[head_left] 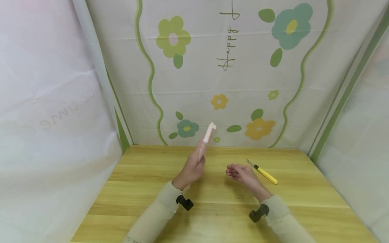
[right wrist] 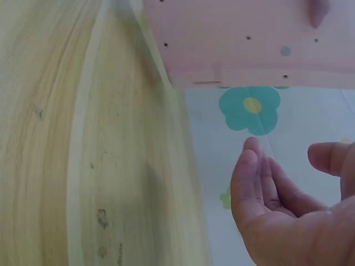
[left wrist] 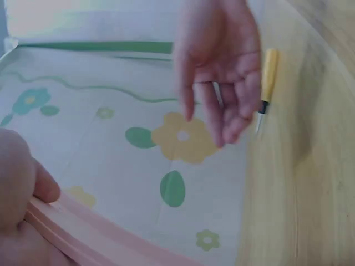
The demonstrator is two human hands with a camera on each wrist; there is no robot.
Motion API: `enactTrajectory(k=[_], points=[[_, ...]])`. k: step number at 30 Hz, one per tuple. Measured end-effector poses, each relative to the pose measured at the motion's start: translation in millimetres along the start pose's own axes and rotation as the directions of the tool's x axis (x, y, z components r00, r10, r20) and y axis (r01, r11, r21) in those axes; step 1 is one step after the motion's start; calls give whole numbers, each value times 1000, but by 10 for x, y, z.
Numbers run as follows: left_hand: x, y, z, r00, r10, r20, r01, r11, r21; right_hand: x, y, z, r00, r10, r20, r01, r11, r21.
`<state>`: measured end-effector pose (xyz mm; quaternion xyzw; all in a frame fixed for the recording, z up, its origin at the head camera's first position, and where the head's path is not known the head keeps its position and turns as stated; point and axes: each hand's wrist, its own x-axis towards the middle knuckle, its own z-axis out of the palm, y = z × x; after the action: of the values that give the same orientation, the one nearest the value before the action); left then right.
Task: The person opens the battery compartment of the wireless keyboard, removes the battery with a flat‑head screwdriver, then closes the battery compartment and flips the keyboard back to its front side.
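Observation:
My left hand (head_left: 192, 168) grips a thin pink panel-like object (head_left: 208, 135) by one edge and holds it raised and tilted above the table. In the right wrist view its broad pink face (right wrist: 238, 52) shows several small dark holes or screws and a round grey spot; I cannot tell exactly what it is. Bare of any object, my right hand (head_left: 244, 175) hovers to the right of the panel, its fingers loosely bent and thumb apart. Just beyond that hand, a screwdriver (head_left: 266, 174) with a yellow handle and black collar lies on the table.
The wooden table (head_left: 146, 189) reaches back to a white cloth wall (head_left: 194, 77) printed with flowers and lettering. Similar cloth panels (head_left: 45, 141) stand at the left and right sides. Each wrist wears a small black camera (head_left: 184, 203).

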<state>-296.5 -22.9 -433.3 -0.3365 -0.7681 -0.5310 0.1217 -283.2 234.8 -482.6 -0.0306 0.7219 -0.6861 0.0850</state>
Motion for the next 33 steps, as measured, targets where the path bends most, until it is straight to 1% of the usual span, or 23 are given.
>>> enactTrajectory(k=[1, 2, 3, 4, 6, 8, 9, 10, 11, 13, 14, 15, 17, 20, 22, 23, 24, 25, 27, 29, 30, 32, 33], points=[[-5, -5, -27, 998, -49, -39, 47, 997, -57, 4, 11, 15, 1000, -1, 17, 2, 1000, -27], [-14, -15, -53, 992, -108, -70, 98, 987, -127, 7, 20, 33, 1000, 1, 27, 0, 999, -51], [-25, -27, -78, 981, -169, -96, 148, 970, -195, 12, 35, 48, 999, 4, 41, -1, 997, -75], [-39, -42, -105, 967, -227, -120, 190, 947, -261, 19, 52, 64, 999, 6, 50, -2, 995, -95], [-74, -68, -155, 926, -344, -156, 268, 889, -370, 33, 93, 95, 998, 12, 69, -3, 992, -124], [-107, -112, -198, 890, -419, -177, 297, 830, -472, 45, 134, 127, 996, 20, 91, -6, 989, -146], [-120, -133, -210, 870, -452, -198, 301, 804, -512, 51, 158, 145, 995, 26, 100, -10, 988, -152], [-132, -152, -217, 846, -487, -219, 304, 776, -553, 54, 181, 165, 994, 29, 105, -13, 988, -156], [-145, -169, -219, 825, -514, -236, 293, 745, -600, 54, 201, 186, 993, 36, 113, -17, 987, -158], [-173, -212, -208, 785, -558, -270, 249, 683, -687, 48, 238, 237, 991, 45, 125, -26, 988, -154], [-184, -229, -198, 768, -575, -282, 221, 651, -726, 46, 255, 265, 991, 51, 127, -33, 989, -146], [-200, -243, -185, 759, -580, -295, 184, 626, -758, 43, 271, 292, 990, 54, 132, -36, 990, -136], [-236, -276, -160, 747, -588, -311, 120, 579, -806, 36, 296, 349, 990, 59, 127, -45, 993, -110], [-289, -316, -120, 723, -613, -320, 81, 534, -841, 32, 321, 426, 992, 69, 107, -64, 997, -52], [-317, -341, -95, 705, -632, -321, 76, 517, -852, 27, 331, 465, 994, 78, 83, -77, 997, -17], [-330, -354, -85, 699, -641, -317, 78, 509, -858, 24, 334, 477, 993, 86, 75, -86, 996, 3], [-343, -365, -78, 697, -645, -313, 80, 503, -861, 25, 342, 485, 993, 93, 69, -95, 995, 20], [-354, -379, -75, 696, -649, -307, 80, 495, -865, 25, 348, 487, 993, 100, 68, -102, 994, 36], [-377, -402, -86, 708, -645, -289, 98, 495, -863, 24, 357, 475, 991, 116, 69, -121, 990, 72], [-388, -428, -123, 714, -644, -274, 110, 490, -865, 29, 360, 442, 990, 127, 65, -134, 986, 103], [-391, -442, -153, 719, -642, -266, 115, 487, -866, 37, 360, 418, 990, 132, 57, -138, 983, 119], [-399, -477, -234, 727, -640, -251, 135, 491, -861, 52, 338, 351, 990, 139, 34, -143, 981, 133], [-402, -496, -283, 724, -645, -243, 144, 487, -862, 65, 321, 314, 990, 143, 15, -144, 980, 136]])
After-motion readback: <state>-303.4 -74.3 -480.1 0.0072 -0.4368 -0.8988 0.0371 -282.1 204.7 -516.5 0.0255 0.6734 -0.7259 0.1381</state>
